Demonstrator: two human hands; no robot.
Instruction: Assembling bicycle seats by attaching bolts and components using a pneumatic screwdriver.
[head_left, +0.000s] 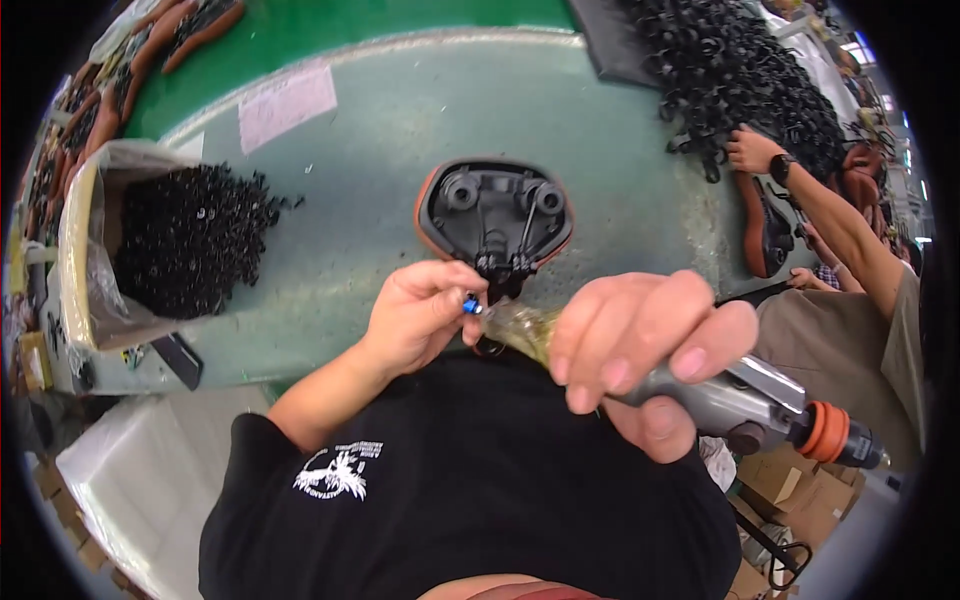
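A bicycle saddle (495, 215) with a black underside and brown edge lies upside down on the green table, showing two round sockets and thin rails. My left hand (415, 318) is just below its narrow end, thumb and fingers pinched around a small blue piece (471, 304). In my right hand (650, 345) is a silver power driver (735, 405) with orange rings at its rear. Yellowish wrapping (525, 328) covers its nose, which points left and comes close to the blue piece. Whether the two touch, I cannot tell.
On the left, a lined box (85, 240) holds a heap of small black parts (190, 240). A pink paper sheet (287, 107) lies farther back. Black curled strips (740, 75) are piled at far right, where a co-worker's hand (752, 150) reaches near another saddle (765, 225).
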